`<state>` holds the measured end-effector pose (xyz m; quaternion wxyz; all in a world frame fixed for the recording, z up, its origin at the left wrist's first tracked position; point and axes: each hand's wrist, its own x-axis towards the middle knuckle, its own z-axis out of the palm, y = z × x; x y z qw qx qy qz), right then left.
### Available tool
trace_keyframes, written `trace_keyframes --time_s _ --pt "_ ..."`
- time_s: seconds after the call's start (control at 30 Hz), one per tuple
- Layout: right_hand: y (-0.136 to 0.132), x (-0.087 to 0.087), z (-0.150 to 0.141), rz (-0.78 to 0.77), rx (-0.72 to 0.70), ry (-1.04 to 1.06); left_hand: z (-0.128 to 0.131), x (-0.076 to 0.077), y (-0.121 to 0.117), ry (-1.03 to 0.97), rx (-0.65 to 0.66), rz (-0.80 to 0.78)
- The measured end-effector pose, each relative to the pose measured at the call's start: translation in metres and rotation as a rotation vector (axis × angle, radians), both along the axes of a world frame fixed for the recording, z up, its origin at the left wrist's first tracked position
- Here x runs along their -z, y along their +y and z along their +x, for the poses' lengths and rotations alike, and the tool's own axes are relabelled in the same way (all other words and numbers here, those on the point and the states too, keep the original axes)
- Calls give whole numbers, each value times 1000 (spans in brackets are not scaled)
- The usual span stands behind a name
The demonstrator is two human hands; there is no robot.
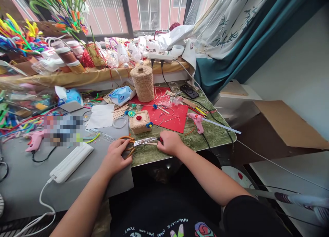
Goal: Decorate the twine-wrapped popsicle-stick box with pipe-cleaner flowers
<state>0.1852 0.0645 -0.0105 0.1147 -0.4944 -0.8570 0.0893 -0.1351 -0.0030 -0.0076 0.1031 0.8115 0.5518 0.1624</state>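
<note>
My left hand [119,155] grips the orange handles of a pair of scissors [144,141], which lie low over the table's front edge with their blades pointing right. At the blade tips my right hand [170,143] is closed in a pinch. A small dark red and black bit shows at its fingertips, mostly hidden by the fingers. A thin wooden stick [151,143] lies beneath the blades. Just behind the scissors stands a twine-wrapped box [140,127] with a red flower on its lid and blue and green flowers at its corners.
A large twine spool [143,86] stands behind the box. Red paper [177,118] with scraps lies to its right, beside a pink glue gun [196,122] and a phone [189,91]. At left are a white power strip [72,163] and another pink glue gun [35,141].
</note>
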Motion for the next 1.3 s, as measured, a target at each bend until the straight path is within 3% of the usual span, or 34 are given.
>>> trace_keyframes --time_s 0.5,0.77,0.9,1.07,1.17,1.3 --pt "2 3 9 -104 -18 103 3 -1 2 25 -21 11" --pt "1 -4 16 -316 58 482 0 0 4 -2 -33 -14" --pt "-19 -13 10 -587 104 831 -4 0 2 -67 -46 -6" --pt "-49 -15 -14 -1131 10 1169 -1 -17 -1 -175 -28 -113" --pt "-48 -14 -22 -1368 -27 1300 2 -28 1 -208 15 -193" --pt "-35 -12 -20 -1555 -39 1440 3 -32 9 -224 54 -247"
